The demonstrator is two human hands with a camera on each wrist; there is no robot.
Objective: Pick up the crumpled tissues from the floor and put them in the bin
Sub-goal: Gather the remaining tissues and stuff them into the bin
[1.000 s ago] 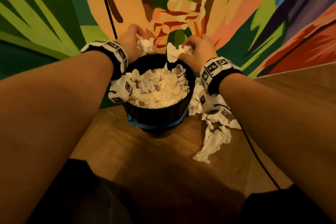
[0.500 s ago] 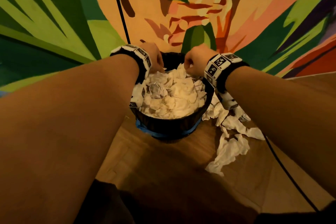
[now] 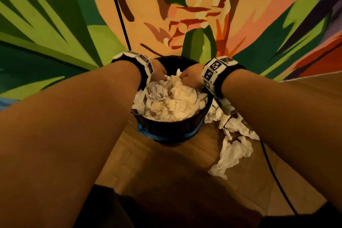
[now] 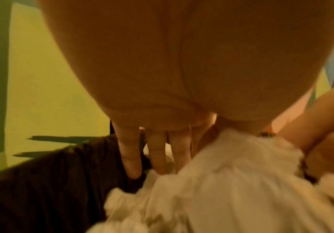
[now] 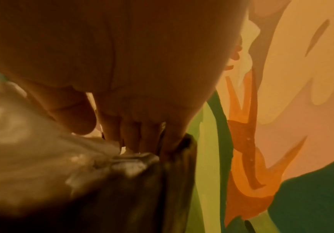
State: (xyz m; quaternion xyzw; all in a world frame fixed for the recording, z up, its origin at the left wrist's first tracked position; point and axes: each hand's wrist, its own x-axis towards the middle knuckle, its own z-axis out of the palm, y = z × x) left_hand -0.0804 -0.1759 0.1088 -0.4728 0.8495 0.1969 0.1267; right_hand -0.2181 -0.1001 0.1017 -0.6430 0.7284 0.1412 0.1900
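A black bin (image 3: 172,129) with a blue band stands on the wooden floor by the painted wall, heaped with crumpled white tissues (image 3: 175,102). Both my hands are inside its far rim. My left hand (image 3: 159,72) presses straight fingers (image 4: 158,154) down between the tissue heap (image 4: 222,181) and the dark bin wall (image 4: 52,181). My right hand (image 3: 190,77) pushes its fingers (image 5: 134,135) down on the tissues (image 5: 32,141) at the bin's edge (image 5: 182,157). More crumpled tissues (image 3: 231,153) lie on the floor right of the bin.
A colourful mural wall (image 3: 55,24) rises right behind the bin. One black cable (image 3: 116,5) runs up the wall; another cable (image 3: 273,176) crosses the floor beside the loose tissues. My dark-clothed knees (image 3: 129,213) are at the bottom.
Both hands have come down from above the far rim, where each held tissue, into the bin and now press on the heap. The view has moved closer.
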